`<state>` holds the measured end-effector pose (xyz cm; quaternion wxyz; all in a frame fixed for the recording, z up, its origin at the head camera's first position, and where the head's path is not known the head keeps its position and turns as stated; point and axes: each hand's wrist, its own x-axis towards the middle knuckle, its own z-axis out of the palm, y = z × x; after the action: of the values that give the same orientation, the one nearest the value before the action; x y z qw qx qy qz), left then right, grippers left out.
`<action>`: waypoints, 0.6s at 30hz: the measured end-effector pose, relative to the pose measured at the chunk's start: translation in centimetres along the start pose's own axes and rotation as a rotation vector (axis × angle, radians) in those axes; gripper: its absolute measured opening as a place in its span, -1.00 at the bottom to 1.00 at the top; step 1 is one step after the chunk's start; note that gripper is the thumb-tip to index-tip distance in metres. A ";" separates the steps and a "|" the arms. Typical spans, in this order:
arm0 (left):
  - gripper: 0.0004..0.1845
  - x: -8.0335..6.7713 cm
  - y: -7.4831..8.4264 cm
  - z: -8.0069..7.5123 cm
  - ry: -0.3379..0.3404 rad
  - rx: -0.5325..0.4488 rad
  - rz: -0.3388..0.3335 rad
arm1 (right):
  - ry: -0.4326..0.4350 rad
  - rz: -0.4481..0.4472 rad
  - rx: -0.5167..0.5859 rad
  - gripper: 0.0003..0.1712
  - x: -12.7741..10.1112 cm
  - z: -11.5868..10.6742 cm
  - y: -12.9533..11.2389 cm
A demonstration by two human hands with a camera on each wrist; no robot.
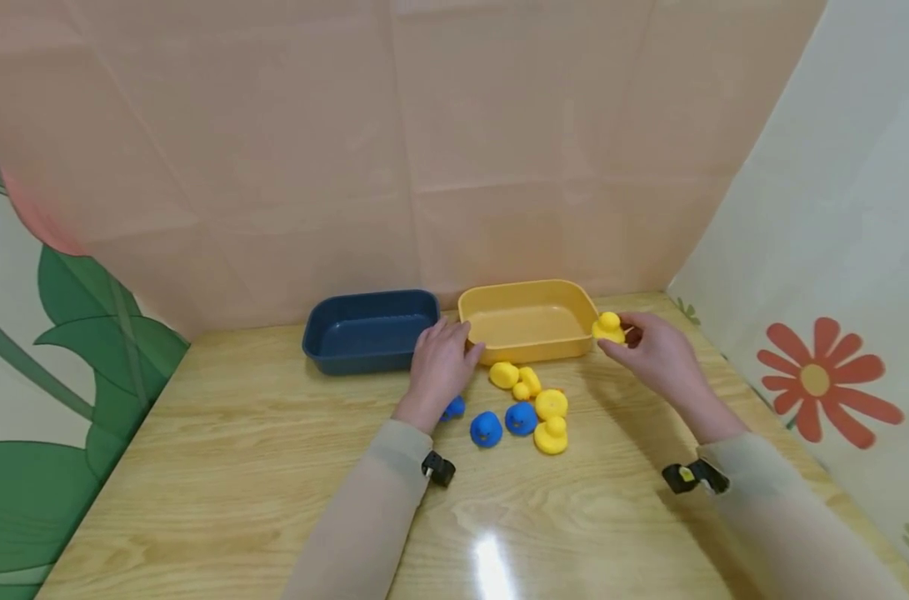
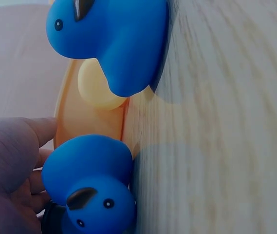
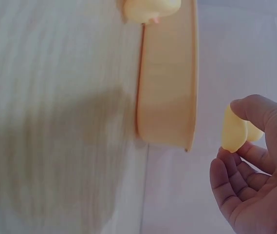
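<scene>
Head view: right hand (image 1: 660, 354) pinches a yellow duck (image 1: 608, 327) at the yellow tray (image 1: 529, 292) corner, probably matching colours; left hand (image 1: 441, 367) rests relaxed against its front rim, steadying it I guess.

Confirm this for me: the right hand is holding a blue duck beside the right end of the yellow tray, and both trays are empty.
Not quite. The duck pinched in the right hand is yellow, not blue; the head view shows this, and the right wrist view agrees. The rest stands: it is held beside the right end of the yellow tray, and that tray and the blue tray are both empty.
</scene>
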<state>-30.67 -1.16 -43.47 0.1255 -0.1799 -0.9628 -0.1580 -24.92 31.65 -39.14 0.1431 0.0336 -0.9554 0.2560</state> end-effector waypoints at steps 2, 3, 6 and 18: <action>-0.37 0.1 0.0 0.0 0.001 0.001 -0.001 | 0.000 0.000 0.011 -0.31 0.5 0.3 -0.5; -0.37 0.1 0.0 0.0 0.000 0.003 -0.001 | -0.003 0.002 0.013 -0.31 0.8 0.5 -0.7; -0.38 0.2 0.1 0.1 -0.003 0.009 0.001 | -0.018 0.024 0.008 -0.29 1.5 1.0 -1.2; -0.38 0.1 0.0 0.0 0.004 -0.003 0.001 | -0.046 0.027 0.008 -0.27 4.4 3.4 -2.5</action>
<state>-30.75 -1.18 -43.47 0.1274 -0.1803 -0.9622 -0.1595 -29.66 27.82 -39.51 0.1177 0.0273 -0.9577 0.2611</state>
